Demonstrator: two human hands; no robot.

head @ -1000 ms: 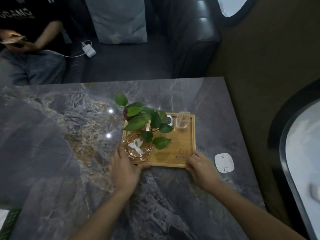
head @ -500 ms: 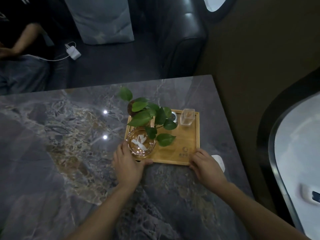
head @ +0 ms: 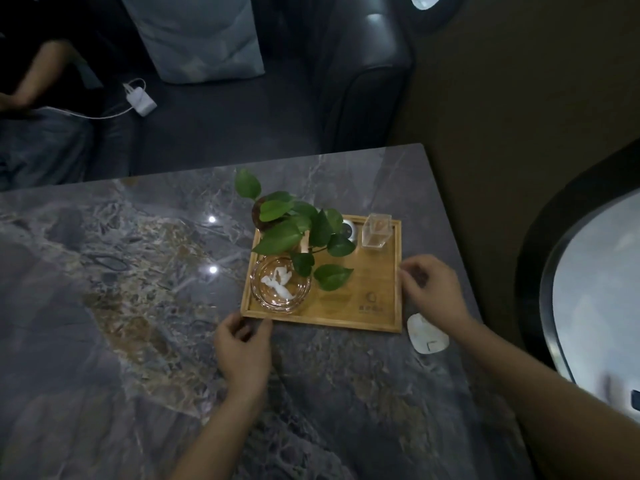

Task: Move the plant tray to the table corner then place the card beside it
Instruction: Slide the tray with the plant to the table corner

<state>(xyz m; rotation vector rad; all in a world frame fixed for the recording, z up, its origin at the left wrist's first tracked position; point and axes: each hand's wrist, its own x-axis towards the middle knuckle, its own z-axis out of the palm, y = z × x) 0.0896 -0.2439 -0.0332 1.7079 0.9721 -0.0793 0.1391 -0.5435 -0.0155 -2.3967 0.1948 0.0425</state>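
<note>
The wooden plant tray (head: 367, 296) lies flat on the marble table (head: 138, 306), near its right edge. It carries a leafy green plant (head: 294, 230), a round glass dish (head: 280, 285) and a small clear square glass (head: 375, 230). My left hand (head: 242, 351) hovers at the tray's front-left corner, fingers loosely curled and apart, holding nothing. My right hand (head: 433, 289) is at the tray's right rim, its fingertips touching the edge. The white card (head: 427, 336) lies on the table by the tray's front-right corner, partly under my right wrist.
The table's far right corner (head: 420, 145) is just beyond the tray. A dark sofa (head: 363, 81) with a grey cushion (head: 197, 36) and a white charger (head: 140, 98) stands behind. A person (head: 38, 98) sits at upper left. A pale oval surface (head: 595, 289) lies to the right.
The tray has slid farther and to the right. My right hand left the front edge for the right rim, uncovering the card. My left hand drew back to the front-left corner.
</note>
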